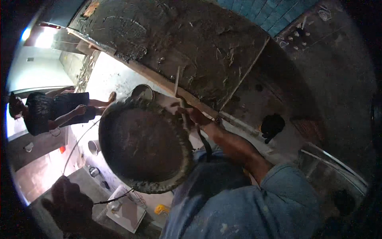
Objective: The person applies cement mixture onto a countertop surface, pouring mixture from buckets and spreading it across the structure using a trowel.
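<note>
A round bucket (pixel 185 169) with a mortar-crusted rim holds dark wet mortar (pixel 139 143). Its thin wire handle (pixel 75 149) bows out to the lower left, where my left hand (pixel 71 205) is closed around it in shadow. My right hand (pixel 193 115), beyond the bucket's right rim, is closed on a narrow, light-coloured flat tool (pixel 177 81) that sticks up past the fingers. The tool's exact kind is hard to make out. Beside this hand runs the board edge (pixel 159 81) of a slab spread with rough mortar (pixel 179 47).
Another person (pixel 55 111) stands at the left on a bright floor. A smaller bucket (pixel 143 93) sits behind mine. Below lie a white box (pixel 127 215) and a yellow object (pixel 162 209). A dark bundle (pixel 272 126) lies at right; blue tiles (pixel 274 16) show at top.
</note>
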Demonstrator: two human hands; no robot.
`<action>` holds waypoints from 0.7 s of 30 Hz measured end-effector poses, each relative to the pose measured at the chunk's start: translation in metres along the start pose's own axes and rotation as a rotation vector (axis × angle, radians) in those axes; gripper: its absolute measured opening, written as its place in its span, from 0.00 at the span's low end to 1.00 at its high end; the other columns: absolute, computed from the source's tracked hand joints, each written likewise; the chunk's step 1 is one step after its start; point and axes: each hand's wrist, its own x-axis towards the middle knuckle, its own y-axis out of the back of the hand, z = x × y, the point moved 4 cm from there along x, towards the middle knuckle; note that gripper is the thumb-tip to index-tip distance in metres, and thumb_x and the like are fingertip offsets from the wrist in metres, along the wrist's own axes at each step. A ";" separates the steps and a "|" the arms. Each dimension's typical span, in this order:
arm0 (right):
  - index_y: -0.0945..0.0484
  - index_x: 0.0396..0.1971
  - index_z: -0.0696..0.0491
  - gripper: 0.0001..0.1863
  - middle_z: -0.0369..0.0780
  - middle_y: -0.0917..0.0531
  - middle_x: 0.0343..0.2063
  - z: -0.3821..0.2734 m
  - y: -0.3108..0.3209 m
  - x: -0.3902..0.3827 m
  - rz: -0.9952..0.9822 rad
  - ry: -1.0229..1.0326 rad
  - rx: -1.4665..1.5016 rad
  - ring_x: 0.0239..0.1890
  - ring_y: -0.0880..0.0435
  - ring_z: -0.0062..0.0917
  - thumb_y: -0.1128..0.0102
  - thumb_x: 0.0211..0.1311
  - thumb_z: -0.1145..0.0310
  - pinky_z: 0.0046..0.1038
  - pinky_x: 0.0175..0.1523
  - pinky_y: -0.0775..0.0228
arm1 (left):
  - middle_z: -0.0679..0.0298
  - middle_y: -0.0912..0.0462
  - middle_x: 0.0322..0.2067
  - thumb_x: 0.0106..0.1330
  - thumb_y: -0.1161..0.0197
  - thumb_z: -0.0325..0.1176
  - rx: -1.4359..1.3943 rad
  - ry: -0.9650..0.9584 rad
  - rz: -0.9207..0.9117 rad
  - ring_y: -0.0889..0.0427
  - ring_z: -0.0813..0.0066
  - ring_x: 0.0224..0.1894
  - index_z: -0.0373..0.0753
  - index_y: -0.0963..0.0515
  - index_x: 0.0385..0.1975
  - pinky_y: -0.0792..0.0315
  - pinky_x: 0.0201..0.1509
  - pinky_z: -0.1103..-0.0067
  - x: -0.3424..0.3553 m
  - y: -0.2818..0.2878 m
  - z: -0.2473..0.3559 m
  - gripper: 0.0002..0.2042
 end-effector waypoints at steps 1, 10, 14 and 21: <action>0.34 0.64 0.54 0.25 0.41 0.22 0.49 -0.006 -0.009 -0.008 -0.016 -0.002 0.041 0.40 0.20 0.25 0.54 0.73 0.56 0.30 0.45 0.25 | 0.58 0.24 0.32 0.60 0.40 0.30 -0.160 -0.012 0.018 0.25 0.67 0.34 0.33 0.24 0.35 0.31 0.36 0.71 0.007 -0.006 0.013 0.07; 0.35 0.64 0.54 0.26 0.41 0.25 0.53 -0.105 -0.032 -0.052 0.354 0.240 0.298 0.46 0.23 0.28 0.53 0.72 0.55 0.33 0.51 0.28 | 0.64 0.27 0.24 0.67 0.43 0.29 -0.750 -0.088 -0.252 0.29 0.79 0.25 0.31 0.24 0.34 0.35 0.25 0.79 0.133 -0.085 0.130 0.07; 0.35 0.64 0.54 0.27 0.41 0.26 0.55 -0.153 -0.029 -0.044 0.536 0.466 0.400 0.49 0.24 0.30 0.53 0.72 0.54 0.34 0.54 0.30 | 0.69 0.30 0.20 0.71 0.46 0.32 -0.640 -0.161 -0.526 0.31 0.83 0.21 0.33 0.25 0.29 0.37 0.22 0.81 0.223 -0.164 0.164 0.10; 0.35 0.64 0.54 0.28 0.42 0.28 0.58 -0.224 -0.031 -0.045 0.810 0.753 0.453 0.54 0.26 0.33 0.53 0.71 0.53 0.36 0.59 0.33 | 0.67 0.27 0.21 0.69 0.46 0.40 -0.497 -0.471 -0.747 0.32 0.77 0.23 0.31 0.24 0.23 0.37 0.27 0.76 0.306 -0.281 0.171 0.18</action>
